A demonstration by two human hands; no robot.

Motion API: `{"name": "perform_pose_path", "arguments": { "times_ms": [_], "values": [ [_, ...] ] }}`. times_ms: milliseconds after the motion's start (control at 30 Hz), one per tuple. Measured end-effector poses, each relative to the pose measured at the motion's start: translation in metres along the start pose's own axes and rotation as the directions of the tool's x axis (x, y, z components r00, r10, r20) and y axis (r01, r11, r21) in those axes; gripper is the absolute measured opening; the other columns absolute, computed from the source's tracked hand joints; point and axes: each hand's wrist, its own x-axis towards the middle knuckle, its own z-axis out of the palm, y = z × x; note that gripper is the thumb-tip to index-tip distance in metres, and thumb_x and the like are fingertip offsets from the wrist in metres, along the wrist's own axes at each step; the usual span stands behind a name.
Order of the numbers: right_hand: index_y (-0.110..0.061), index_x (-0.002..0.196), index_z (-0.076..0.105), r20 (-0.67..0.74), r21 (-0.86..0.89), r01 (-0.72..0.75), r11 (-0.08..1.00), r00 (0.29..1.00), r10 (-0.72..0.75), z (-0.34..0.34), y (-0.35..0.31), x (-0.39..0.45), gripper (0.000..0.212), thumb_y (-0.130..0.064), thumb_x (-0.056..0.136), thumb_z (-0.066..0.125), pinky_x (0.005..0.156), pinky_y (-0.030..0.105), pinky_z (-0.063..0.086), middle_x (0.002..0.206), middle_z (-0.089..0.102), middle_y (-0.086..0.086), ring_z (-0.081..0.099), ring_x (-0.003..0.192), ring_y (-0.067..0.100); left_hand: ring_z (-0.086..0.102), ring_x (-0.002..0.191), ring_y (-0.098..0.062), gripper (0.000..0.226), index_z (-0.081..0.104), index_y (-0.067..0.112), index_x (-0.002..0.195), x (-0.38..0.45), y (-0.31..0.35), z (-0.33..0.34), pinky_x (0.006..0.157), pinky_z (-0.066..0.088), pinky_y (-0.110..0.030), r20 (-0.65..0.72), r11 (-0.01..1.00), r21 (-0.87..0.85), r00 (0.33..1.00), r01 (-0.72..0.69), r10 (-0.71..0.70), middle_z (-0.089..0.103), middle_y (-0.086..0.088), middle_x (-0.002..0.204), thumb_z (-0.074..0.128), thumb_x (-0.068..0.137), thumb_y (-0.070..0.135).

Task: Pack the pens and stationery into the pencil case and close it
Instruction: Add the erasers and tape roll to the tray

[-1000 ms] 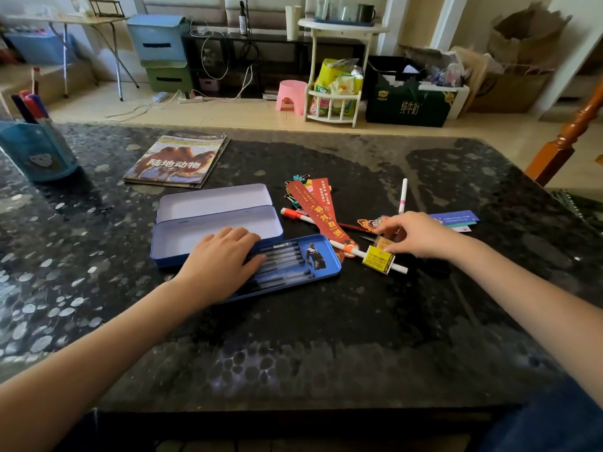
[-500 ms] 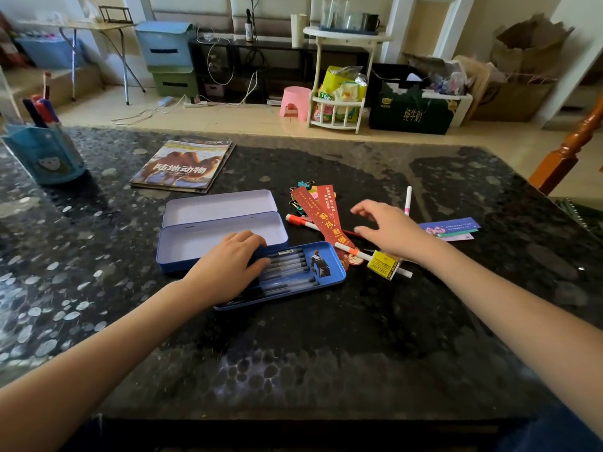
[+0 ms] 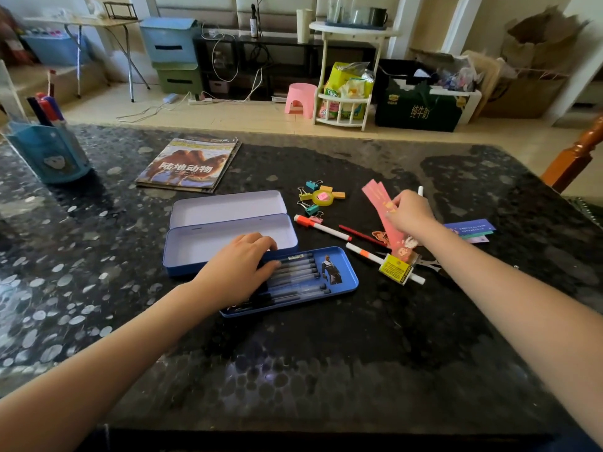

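Packing's only partly done, I'd say. The pencil case (image 3: 228, 230) is lying open on the table (image 3: 326, 353), its main compartment looking empty; the blue tray (image 3: 339, 282) w/ several pens (image 3: 293, 272) is sitting just in front of it. Left hand (image 3: 238, 272) is resting on the tray, fingers relaxed and spread over the pens. Right hand (image 3: 408, 213) is pinching the pink bookmarks (image 3: 378, 197), lifting them. Still out: two white pens (image 3: 323, 228), red pencil (image 3: 359, 234), binder clips (image 3: 310, 197), tape roll (image 3: 321, 198), yellow eraser (image 3: 394, 269), cards (image 3: 473, 227). Lid's not shut yet.
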Motion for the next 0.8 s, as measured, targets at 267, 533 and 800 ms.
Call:
{"name": "perform_pose_path", "arguments": {
  "times_ms": [267,533,800],
  "values": [
    [-0.018,0.133,0.051,-0.044,-0.204,0.394,0.896,0.911,-0.411,0.017,-0.049,0.014,0.041,-0.008,0.093,0.052,0.098,0.047,0.042,0.137,0.049,0.012,0.043,0.126,0.032,0.054,0.087,-0.011,0.018,0.063,0.019,0.104,0.006,-0.01,-0.007,0.078,0.045,-0.023,-0.105,0.994,-0.113,0.994,0.011,-0.023,0.061,0.003,0.1,0.062,0.087,0.014],
    [-0.023,0.121,0.062,0.074,-0.164,0.369,0.915,0.93,-0.361,0.045,-0.063,0.033,0.037,-0.003,0.092,0.05,0.085,0.037,0.051,0.124,0.062,0.005,0.06,0.104,0.027,0.057,0.083,-0.011,0.007,0.063,0.028,0.091,0.011,-0.018,-0.003,0.073,0.05,-0.028,-0.072,0.989,-0.135,0.995,0.066,-0.076,0.058,0.01,0.088,0.066,0.085,0.03],
    [-0.018,0.1,0.07,-0.029,0.314,0.392,0.865,0.914,-0.404,0.01,-0.057,-0.014,0.018,-0.013,0.083,0.067,0.078,0.03,0.05,0.095,0.068,0.003,0.06,0.084,0.013,0.053,0.083,-0.01,0.014,0.063,0.024,0.101,0.013,-0.019,-0.003,0.071,0.043,-0.023,-0.038,0.997,-0.069,0.999,0.035,-0.038,0.06,0.008,0.095,0.061,0.088,0.03]
  ]
}}
